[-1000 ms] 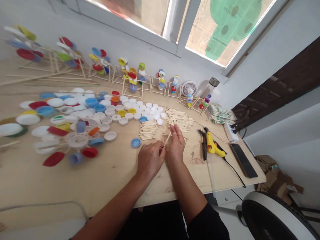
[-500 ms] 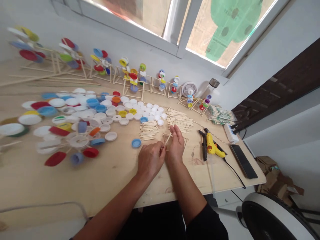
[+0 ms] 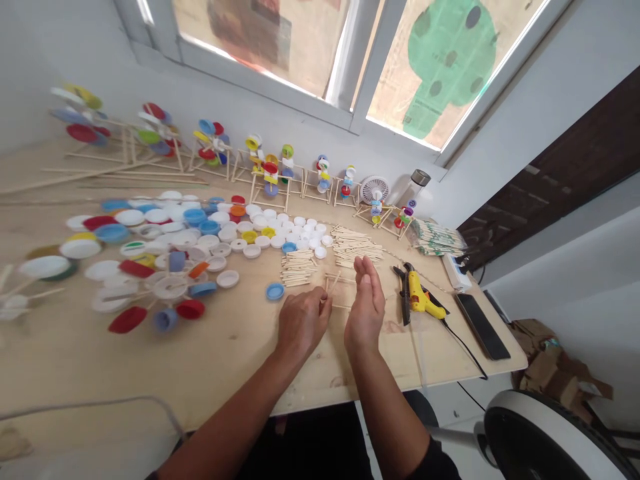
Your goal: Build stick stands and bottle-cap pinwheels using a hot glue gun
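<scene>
My left hand (image 3: 303, 321) is closed, pinching a thin wooden stick (image 3: 335, 283) that points up and away from me. My right hand (image 3: 366, 310) is held upright to the right of it, fingers stretched out and holding nothing. Between and behind the hands a small frame of wooden sticks (image 3: 345, 277) lies on the table, partly hidden by the right hand. Just beyond are a short pile of sticks (image 3: 298, 268) and a larger pile of sticks (image 3: 354, 245). A blue bottle cap (image 3: 275, 291) lies left of my left hand.
Many bottle caps (image 3: 228, 279) and a cap wheel (image 3: 175, 288) spread over the left side. Small cap wheels on stick stands (image 3: 271, 180) line the wall. To the right are a yellow glue gun (image 3: 419, 293), a phone (image 3: 483, 327), a power strip (image 3: 456, 273) and a bagged bundle (image 3: 436, 238).
My right hand has moved right, away from the left hand and the stick, and now stands apart. The left hand still pinches the stick. The view has shifted slightly.
</scene>
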Motion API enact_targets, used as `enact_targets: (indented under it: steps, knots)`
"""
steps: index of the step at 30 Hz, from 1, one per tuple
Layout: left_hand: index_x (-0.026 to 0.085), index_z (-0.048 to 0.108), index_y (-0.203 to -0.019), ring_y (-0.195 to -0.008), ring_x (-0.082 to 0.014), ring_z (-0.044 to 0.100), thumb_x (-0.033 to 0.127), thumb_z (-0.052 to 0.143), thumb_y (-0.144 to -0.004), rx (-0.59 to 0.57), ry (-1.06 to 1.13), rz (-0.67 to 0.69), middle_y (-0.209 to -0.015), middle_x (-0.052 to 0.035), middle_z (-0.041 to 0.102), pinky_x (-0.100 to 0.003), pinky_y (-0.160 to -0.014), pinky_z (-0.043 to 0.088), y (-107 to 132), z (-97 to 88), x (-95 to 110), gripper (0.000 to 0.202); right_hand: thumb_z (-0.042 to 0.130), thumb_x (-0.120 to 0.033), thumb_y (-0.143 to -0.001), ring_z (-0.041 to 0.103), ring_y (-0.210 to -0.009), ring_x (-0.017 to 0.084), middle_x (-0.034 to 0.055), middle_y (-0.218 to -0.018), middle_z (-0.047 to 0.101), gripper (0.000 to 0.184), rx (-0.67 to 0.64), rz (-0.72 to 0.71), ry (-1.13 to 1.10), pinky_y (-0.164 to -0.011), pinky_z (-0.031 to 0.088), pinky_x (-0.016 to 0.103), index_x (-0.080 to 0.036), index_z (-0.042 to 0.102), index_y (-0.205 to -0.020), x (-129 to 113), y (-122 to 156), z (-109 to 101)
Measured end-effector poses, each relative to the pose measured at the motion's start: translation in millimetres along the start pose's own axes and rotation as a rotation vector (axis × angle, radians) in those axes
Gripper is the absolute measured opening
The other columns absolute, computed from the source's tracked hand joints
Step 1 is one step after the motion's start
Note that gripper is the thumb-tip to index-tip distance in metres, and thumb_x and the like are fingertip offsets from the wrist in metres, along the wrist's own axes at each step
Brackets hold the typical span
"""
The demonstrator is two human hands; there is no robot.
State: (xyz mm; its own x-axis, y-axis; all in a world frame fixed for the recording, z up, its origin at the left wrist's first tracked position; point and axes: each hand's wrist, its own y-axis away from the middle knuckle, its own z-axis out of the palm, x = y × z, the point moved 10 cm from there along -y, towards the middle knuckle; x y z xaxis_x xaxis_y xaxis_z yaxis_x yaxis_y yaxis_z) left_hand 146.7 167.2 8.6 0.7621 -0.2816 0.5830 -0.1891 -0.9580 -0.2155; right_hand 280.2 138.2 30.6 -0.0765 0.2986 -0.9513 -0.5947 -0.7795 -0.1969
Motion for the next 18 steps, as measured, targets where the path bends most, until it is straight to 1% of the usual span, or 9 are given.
enact_targets:
  steps: [4, 6, 9, 12, 16, 18]
  knots:
    - [0.021, 0.066, -0.090, -0.073, -0.0232, 0.070, 0.026, 0.053, -0.088, 0.017, 0.038, -0.010, -0.067, -0.0021, 0.071, -0.033, -0.071, 0.045, 0, -2.2, -1, 0.014, 0.048, -0.045, -0.097, 0.054, -0.133, 0.023, 0.0125, -0.140, 0.061, 0.049, -0.035, -0.021, 0.093, -0.118, 0.033, 0.047, -0.016, 0.056, -0.137, -4, 31, -15]
    - [0.021, 0.065, -0.093, -0.070, -0.0220, 0.069, 0.028, 0.054, -0.088, 0.027, 0.065, -0.012, -0.066, -0.0007, 0.071, -0.031, -0.068, 0.045, 1, -5.4, -1, 0.014, 0.048, -0.046, -0.097, 0.054, -0.133, 0.024, 0.0126, -0.140, 0.061, 0.049, -0.080, -0.020, 0.165, -0.117, 0.034, 0.048, -0.017, 0.057, -0.136, 1, 47, -21]
    - [0.022, 0.063, -0.100, -0.069, -0.0194, 0.069, 0.030, 0.051, -0.089, 0.053, 0.102, -0.010, -0.071, 0.0001, 0.072, -0.029, -0.065, 0.047, 7, -15.9, -4, 0.018, 0.046, -0.047, -0.098, 0.052, -0.135, 0.025, 0.0121, -0.142, 0.060, 0.048, -0.125, -0.020, 0.255, -0.116, 0.036, 0.047, -0.018, 0.059, -0.135, 12, 66, -32]
    - [0.022, 0.063, -0.099, -0.070, -0.0175, 0.068, 0.031, 0.050, -0.089, 0.117, 0.160, 0.010, -0.075, 0.0000, 0.072, -0.029, -0.068, 0.049, 22, -35.6, -9, 0.019, 0.045, -0.047, -0.099, 0.052, -0.135, 0.026, 0.0125, -0.141, 0.060, 0.048, -0.140, -0.037, 0.326, -0.114, 0.038, 0.046, -0.018, 0.060, -0.134, 20, 74, -42]
    - [0.023, 0.064, -0.081, -0.067, -0.0162, 0.066, 0.031, 0.049, -0.087, 0.249, 0.274, 0.079, -0.072, 0.0009, 0.071, -0.030, -0.071, 0.050, 50, -74.0, -17, 0.018, 0.046, -0.048, -0.098, 0.052, -0.134, 0.027, 0.0131, -0.140, 0.061, 0.049, -0.137, -0.029, 0.377, -0.111, 0.041, 0.046, -0.017, 0.061, -0.133, 29, 74, -49]
    - [0.024, 0.065, -0.079, -0.068, -0.0159, 0.066, 0.033, 0.051, -0.087, 0.315, 0.287, 0.058, -0.073, 0.0012, 0.071, -0.030, -0.072, 0.050, 64, -95.5, -30, 0.019, 0.048, -0.048, -0.096, 0.052, -0.134, 0.028, 0.0133, -0.139, 0.061, 0.050, -0.136, -0.019, 0.389, -0.111, 0.041, 0.046, -0.016, 0.061, -0.132, 33, 73, -50]
